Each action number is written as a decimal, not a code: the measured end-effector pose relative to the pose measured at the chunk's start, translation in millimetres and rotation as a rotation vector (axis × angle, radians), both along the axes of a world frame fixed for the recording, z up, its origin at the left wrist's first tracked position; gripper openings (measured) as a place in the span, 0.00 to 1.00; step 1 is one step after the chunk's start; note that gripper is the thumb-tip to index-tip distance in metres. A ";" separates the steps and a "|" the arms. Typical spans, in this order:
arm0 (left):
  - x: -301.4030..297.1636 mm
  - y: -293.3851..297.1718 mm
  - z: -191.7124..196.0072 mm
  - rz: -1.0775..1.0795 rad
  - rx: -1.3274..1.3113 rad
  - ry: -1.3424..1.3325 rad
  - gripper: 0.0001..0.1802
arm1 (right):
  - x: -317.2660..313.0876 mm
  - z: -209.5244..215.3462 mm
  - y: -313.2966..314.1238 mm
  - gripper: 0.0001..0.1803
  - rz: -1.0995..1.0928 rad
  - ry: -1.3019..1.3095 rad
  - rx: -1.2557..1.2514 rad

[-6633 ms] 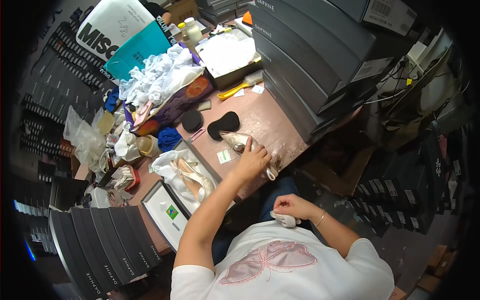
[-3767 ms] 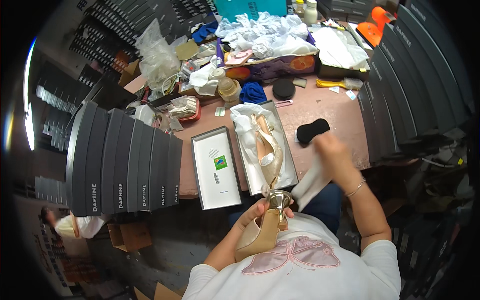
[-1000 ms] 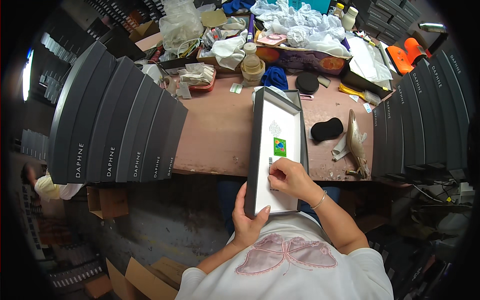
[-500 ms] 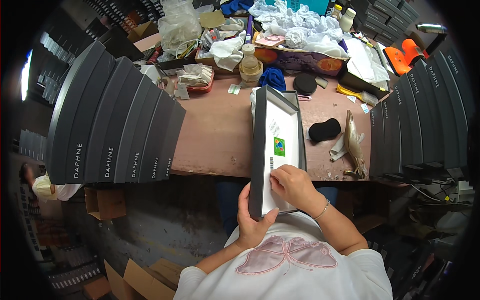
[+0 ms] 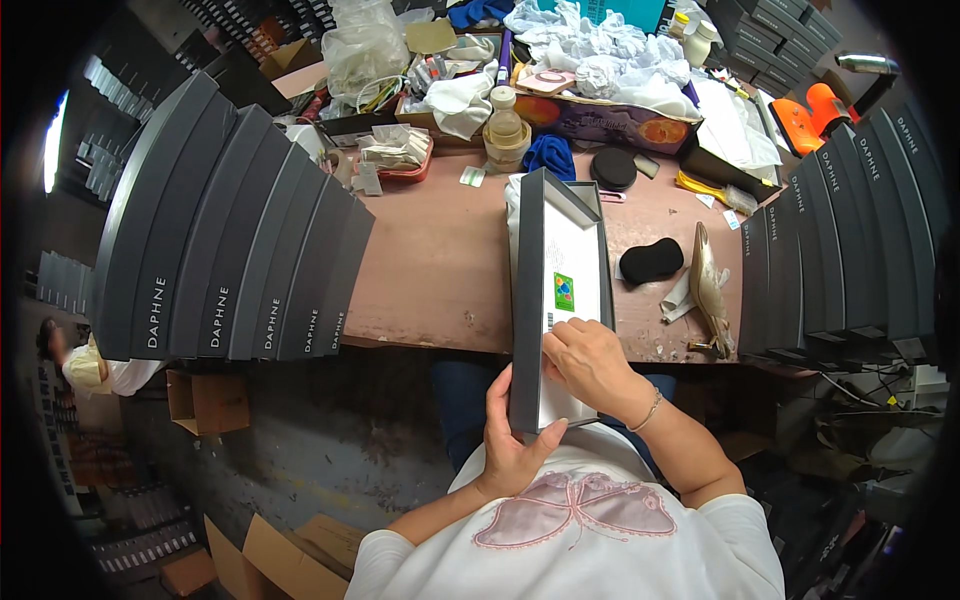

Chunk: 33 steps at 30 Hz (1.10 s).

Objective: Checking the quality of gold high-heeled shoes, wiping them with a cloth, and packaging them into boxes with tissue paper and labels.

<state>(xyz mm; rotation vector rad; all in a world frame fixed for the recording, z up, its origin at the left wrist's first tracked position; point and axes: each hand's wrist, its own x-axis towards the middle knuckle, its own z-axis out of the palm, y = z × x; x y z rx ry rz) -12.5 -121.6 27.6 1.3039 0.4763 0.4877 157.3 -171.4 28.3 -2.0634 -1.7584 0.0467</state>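
Note:
A dark grey shoe box lid (image 5: 527, 300) with a white inside is tipped up in front of me, its inner face showing. Dark edges of a box (image 5: 606, 265) show beneath it on the right. My left hand (image 5: 515, 455) grips the lid's near left corner, thumb along the near edge and fingers around the outer side. Inside the lid, my right hand (image 5: 595, 365) has its fingers bunched against the white surface, just below a small barcode label. Whatever is under those fingertips is hidden. A green sticker (image 5: 564, 292) lies farther up the white face.
Dark shoe boxes are stacked left (image 5: 215, 240) and right (image 5: 840, 240). Right of the lid lie a black oval pad (image 5: 651, 261) and a gold heeled shoe (image 5: 709, 285). Along the back stand a bottle (image 5: 506, 135), a red tray (image 5: 405, 165) and a carton of crumpled paper (image 5: 600, 120).
The right hand has shifted slightly within the lid, now covering more of the barcode label. The left hand keeps its grip. The whole view has moved a little.

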 end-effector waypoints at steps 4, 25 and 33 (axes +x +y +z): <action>1.0 1.1 0.3 0.010 -0.031 -0.016 0.44 | 3.2 -6.5 -1.3 0.07 -0.017 0.149 0.081; 0.7 2.3 -2.1 0.035 0.018 0.018 0.42 | 0.3 -21.7 -5.7 0.05 -0.217 0.861 0.111; 4.3 1.4 2.5 0.022 0.043 0.016 0.42 | 4.3 -24.8 -12.1 0.06 -0.238 0.907 0.139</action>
